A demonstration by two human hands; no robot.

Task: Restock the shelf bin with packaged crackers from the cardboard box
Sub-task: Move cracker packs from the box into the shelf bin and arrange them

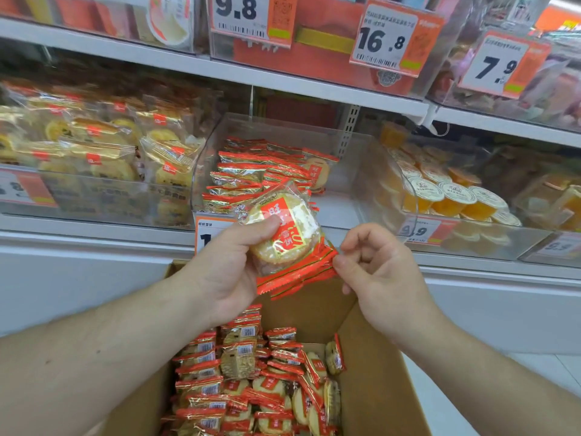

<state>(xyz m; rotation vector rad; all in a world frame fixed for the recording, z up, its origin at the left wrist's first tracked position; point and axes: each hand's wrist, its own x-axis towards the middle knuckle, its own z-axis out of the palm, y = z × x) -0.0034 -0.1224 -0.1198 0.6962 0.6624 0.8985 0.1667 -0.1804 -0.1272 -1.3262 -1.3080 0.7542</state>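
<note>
**Cracker packets held above open box, shelf bin partly filled**

Forearms enter from the lower left and lower right of the frame, meeting at centre. Left hand (226,272) grips a small stack of packaged crackers (283,237), thumb pressed on the front of the top packet, fingers curled behind. The top packet is clear film with red sealed ends and a red and gold label over a round, sugar-dusted cracker. Right hand (380,262) has its fingers curled, and thumb and forefinger pinch the red crimped end of the stack at its lower right corner.

Below the hands, in the lower centre, the cardboard box (371,372) stands open, with many more cracker packets (251,379) of the same kind inside, some lying flat, some on edge with barcodes showing.

Behind the hands, mid-frame, the clear plastic shelf bin (361,171) holds a pile of matching packets (261,171) on its left side; the right side shows bare white floor.

Left of it, a neighbouring bin holds wrapped yellow cakes (103,146). To the right, jelly cups (452,196) with white lids fill another bin. Price tags (386,39) reading 9.8, 16.8 and 7.9 hang along the upper shelf.
</note>
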